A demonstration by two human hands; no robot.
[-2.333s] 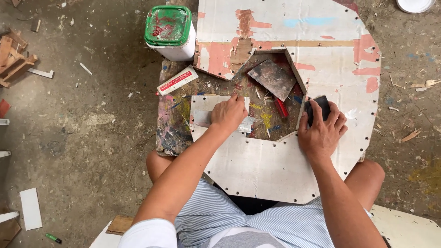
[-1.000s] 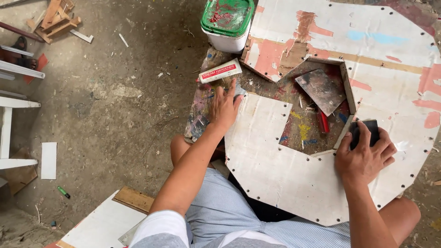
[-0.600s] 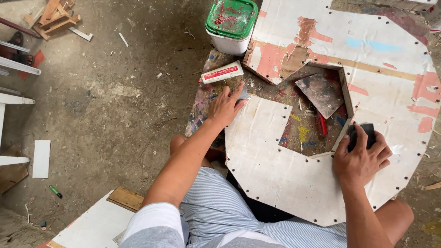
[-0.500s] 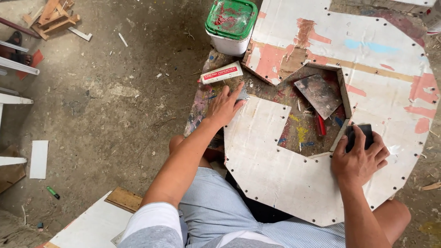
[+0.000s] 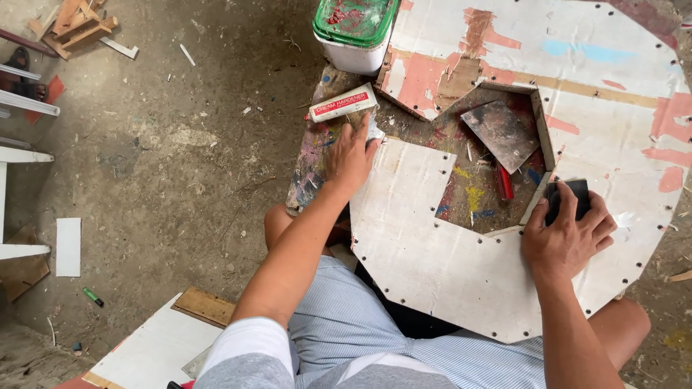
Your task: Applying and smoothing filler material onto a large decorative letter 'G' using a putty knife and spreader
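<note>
Workshop clutter on a dusty floor

A white tub with a green lid stands at the board's top-left edge; wood scraps lie in the floor's top-left corner, with a white strip and a green marker near its left edge.

Left hand presses white board; right hand grips black block

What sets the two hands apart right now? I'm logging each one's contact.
The left hand lies open and flat at the white panel's left edge, fingers toward a small white box. The right hand is curled over a dark block, pressing it on the panel's cutout edge. Both rest on the same panel.
</note>
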